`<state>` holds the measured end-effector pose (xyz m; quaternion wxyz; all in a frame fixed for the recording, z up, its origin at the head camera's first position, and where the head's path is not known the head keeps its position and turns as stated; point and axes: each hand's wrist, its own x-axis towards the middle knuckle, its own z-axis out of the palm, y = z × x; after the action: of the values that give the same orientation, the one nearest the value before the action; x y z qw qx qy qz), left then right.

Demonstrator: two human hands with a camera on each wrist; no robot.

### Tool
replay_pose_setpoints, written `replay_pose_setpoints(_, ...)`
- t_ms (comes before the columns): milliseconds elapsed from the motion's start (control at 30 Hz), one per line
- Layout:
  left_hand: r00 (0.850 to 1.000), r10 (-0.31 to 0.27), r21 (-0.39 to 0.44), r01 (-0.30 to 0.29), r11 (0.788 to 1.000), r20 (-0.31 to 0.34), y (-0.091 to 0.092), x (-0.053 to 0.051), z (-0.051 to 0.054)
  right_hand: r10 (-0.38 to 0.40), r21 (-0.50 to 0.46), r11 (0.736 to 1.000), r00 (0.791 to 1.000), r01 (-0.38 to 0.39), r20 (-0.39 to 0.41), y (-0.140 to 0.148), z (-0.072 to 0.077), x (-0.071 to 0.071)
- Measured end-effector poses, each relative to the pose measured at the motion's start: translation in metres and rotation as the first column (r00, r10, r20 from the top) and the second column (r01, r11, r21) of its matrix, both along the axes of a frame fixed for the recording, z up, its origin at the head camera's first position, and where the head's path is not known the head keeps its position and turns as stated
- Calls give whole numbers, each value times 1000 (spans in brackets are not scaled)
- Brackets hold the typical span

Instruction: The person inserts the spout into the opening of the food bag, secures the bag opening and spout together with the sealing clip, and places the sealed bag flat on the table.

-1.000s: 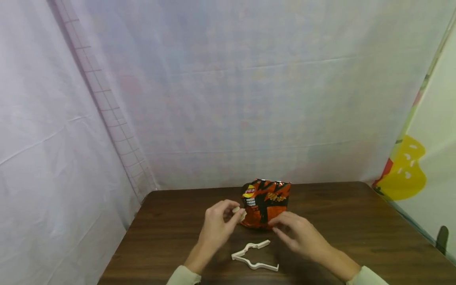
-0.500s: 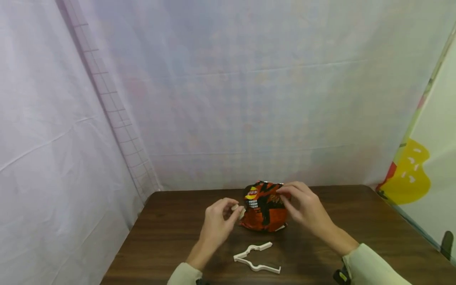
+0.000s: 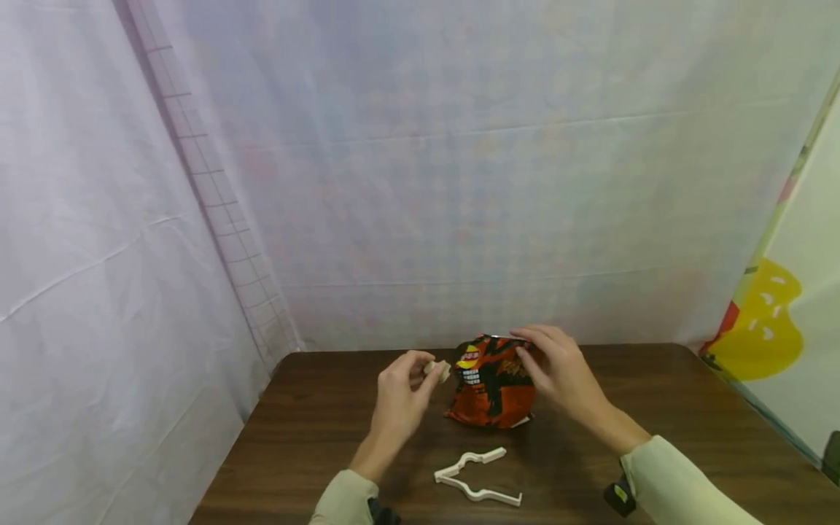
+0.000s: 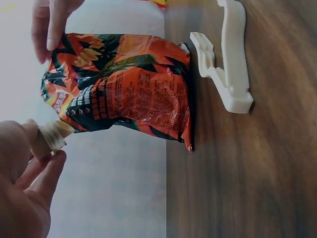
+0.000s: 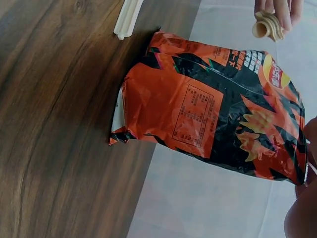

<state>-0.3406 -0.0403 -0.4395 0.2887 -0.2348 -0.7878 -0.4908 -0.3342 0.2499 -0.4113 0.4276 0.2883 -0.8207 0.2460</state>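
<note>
The right hand had risen to pinch the top of the orange-and-black plastic bag, apparently steadying it upright on the brown wooden table; the left hand pinched a ridged tan snack.

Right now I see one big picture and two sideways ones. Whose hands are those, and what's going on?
They're one person's left hand and right hand, both bare. The big picture is taken from the head, looking down; the sideways ones from each wrist. On the brown table stands an orange-and-black snack bag, and nearer the person lies a white clip, spread open. The left hand pinches a small ridged piece, and the right hand grips the bag's top corner.
</note>
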Motion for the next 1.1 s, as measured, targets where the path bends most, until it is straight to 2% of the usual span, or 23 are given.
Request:
replay_pose_setpoints(200, 999, 2, 60, -5, 998, 46, 7, -9, 6, -32, -18, 999, 997, 34, 74, 2, -1, -3)
replay_pose_setpoints(400, 1000, 3, 64, -4, 998, 20, 15, -16, 11, -32, -45, 998, 993, 37, 110, 4, -2, -3)
replay_pose_setpoints(467, 1000, 2, 78, -3, 997, 15, 18, -19, 10, -27, -56, 998, 993, 34, 113, 3, -3, -4)
replay_pose_setpoints(733, 997, -42, 130, 32, 991, 72, 26, -26, 7, -22, -83, 996, 992, 32, 124, 4, -5, -5)
replay_pose_setpoints(967, 996, -65, 129, 57, 990, 62, 30, -28, 6, -6, -94, 995, 993, 17, 118, 3, -6, -6)
replay_pose_setpoints(1100, 993, -80, 129, 69, 989, 86, 32, -30, 4, -8, -101, 995, 992, 21, 126, 3, -6, -5)
